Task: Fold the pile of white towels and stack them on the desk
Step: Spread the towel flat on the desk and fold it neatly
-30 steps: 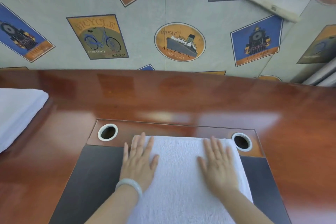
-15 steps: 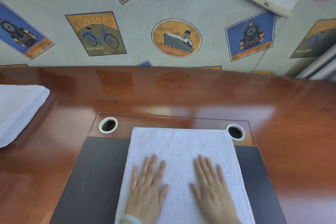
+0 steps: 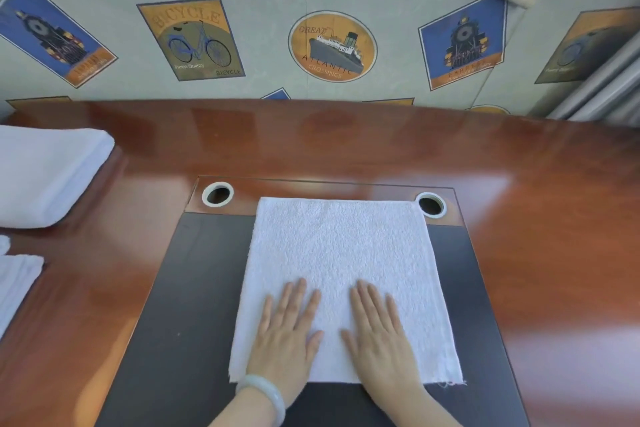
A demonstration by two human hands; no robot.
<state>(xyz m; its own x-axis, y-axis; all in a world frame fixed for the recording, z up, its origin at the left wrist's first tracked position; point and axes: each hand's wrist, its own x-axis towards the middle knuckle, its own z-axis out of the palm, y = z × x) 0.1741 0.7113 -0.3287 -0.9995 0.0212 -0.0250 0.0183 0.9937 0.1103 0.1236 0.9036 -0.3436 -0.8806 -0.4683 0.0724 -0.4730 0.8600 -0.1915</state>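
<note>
1. Head view, my hands: my left hand (image 3: 287, 333) and right hand (image 3: 377, 333) lie palm-down with the fingers (image 3: 299, 295) straight and slightly spread. They grip nothing and only press on the near half of the white terry towel rectangle (image 3: 339, 246).
2. The towel lies on the dark matte inset panel (image 3: 180, 305) of the glossy reddish-brown wooden desk (image 3: 346, 142), and its far edge sits well beyond my fingertips.
3. Because I press rather than hold, a sliding palm could drag the cloth over the smooth panel and skew or bunch it.
4. The frayed near-right corner (image 3: 450, 382), just outside my right wrist, could curl under and leave an uneven edge.
5. My pale green bangle (image 3: 266, 392) sits at the towel's near edge, where I judge it could snag the loops.
6. The thick folded white towel stack (image 3: 45, 173) sits far left of my left fingers. A loose carry across could let this towel fall open or land off-centre, so the stack leans.
</note>
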